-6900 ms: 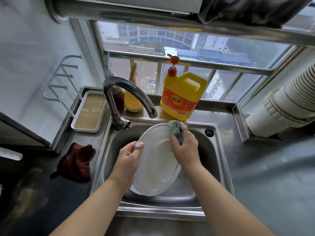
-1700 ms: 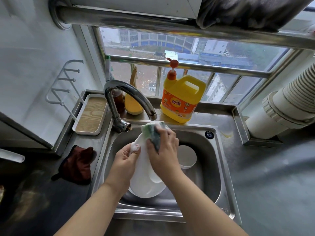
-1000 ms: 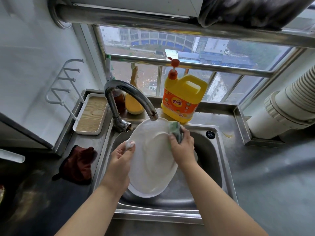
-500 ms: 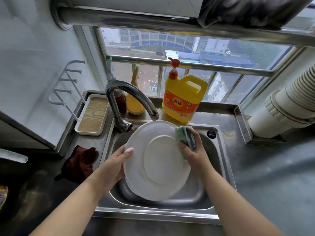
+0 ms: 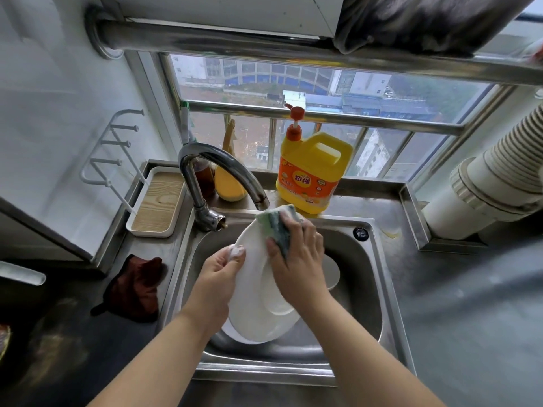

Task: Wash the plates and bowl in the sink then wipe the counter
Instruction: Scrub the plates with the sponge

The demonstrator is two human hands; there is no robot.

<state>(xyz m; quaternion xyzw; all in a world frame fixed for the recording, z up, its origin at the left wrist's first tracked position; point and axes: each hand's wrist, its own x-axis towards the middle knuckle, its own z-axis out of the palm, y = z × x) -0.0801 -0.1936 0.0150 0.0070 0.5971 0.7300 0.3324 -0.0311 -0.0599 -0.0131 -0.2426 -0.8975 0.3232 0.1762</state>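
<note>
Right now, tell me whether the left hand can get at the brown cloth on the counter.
Probably not yet: the left hand grips the edge of the plate while the right hand scrubs it with the sponge. The brown cloth lies uncovered just left of the sink, so once freed, likely yes.

Kitchen corner, daylight. White wall (image 5: 53, 92) at left, bearing a white wire peg rack (image 5: 111, 148). Window (image 5: 308, 92) behind, metal-framed, with horizontal and vertical steel bars (image 5: 323, 117); buildings outside, light grey and overcast. Thick steel pipe (image 5: 264, 51) running across above the window, dark cloth (image 5: 426, 19) draped over it at right. White ribbed duct (image 5: 505, 171) at far right. Grey steel countertop (image 5: 470, 304) with raised back ledge (image 5: 379, 186).
</note>
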